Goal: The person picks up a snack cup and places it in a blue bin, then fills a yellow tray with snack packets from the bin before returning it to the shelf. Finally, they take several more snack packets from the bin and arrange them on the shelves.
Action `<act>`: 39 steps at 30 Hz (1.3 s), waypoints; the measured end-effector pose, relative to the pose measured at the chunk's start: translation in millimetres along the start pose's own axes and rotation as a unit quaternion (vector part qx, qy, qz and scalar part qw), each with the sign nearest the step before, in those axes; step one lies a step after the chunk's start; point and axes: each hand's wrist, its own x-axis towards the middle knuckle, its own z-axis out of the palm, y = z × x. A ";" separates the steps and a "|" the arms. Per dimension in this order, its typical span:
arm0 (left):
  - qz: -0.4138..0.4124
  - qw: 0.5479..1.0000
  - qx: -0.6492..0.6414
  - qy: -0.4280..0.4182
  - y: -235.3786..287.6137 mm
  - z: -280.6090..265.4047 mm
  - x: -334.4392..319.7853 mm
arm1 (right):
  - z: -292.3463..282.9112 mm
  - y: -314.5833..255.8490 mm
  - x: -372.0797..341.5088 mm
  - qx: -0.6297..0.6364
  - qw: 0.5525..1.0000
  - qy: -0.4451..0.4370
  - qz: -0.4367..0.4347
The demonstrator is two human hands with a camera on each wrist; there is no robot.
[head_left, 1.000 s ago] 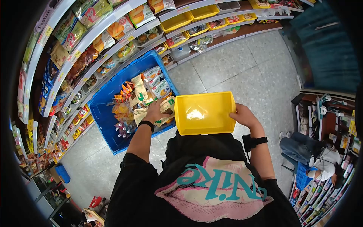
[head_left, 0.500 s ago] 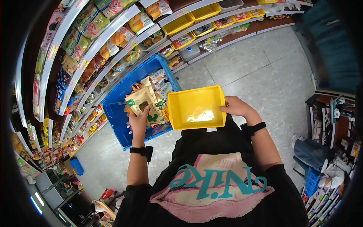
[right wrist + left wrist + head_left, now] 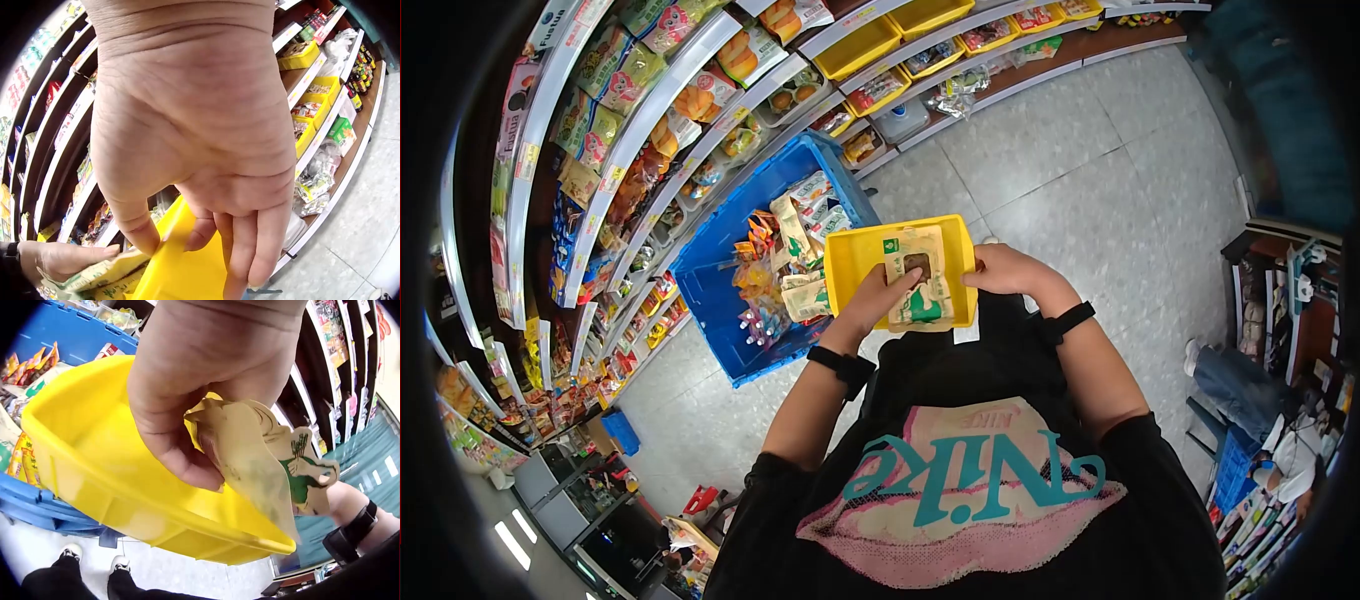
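The left hand pinches a beige and green snack packet over the yellow tray. In the left wrist view, thumb and fingers of the left hand grip one edge of the packet, above the floor of the yellow tray. The right hand holds the tray by its right end wall. In the right wrist view, the thumb and fingers of the right hand pinch the yellow rim, with the packet beside it.
A blue crate with assorted snack packets stands left of the tray, against curved store shelves. Yellow bins line the shelves ahead. Tiled floor lies beyond the tray. At the right, a person is by other shelves.
The left hand has lifted a beige packet from the blue crate and moved it right, over the yellow tray. The right hand still holds the tray, which has shifted slightly left.
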 end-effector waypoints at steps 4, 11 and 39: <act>-0.047 0.993 -0.098 -0.037 -17.6 3.8 13.9 | 2.4 1.7 -1.1 0.023 1.000 0.015 0.006; -0.062 0.983 -0.158 -0.067 -21.9 1.3 9.8 | 3.2 -5.2 -8.9 0.023 0.999 0.021 0.014; -0.001 0.990 -0.084 -0.110 -2.1 10.6 33.1 | 12.6 2.8 -4.7 0.025 0.999 0.047 0.003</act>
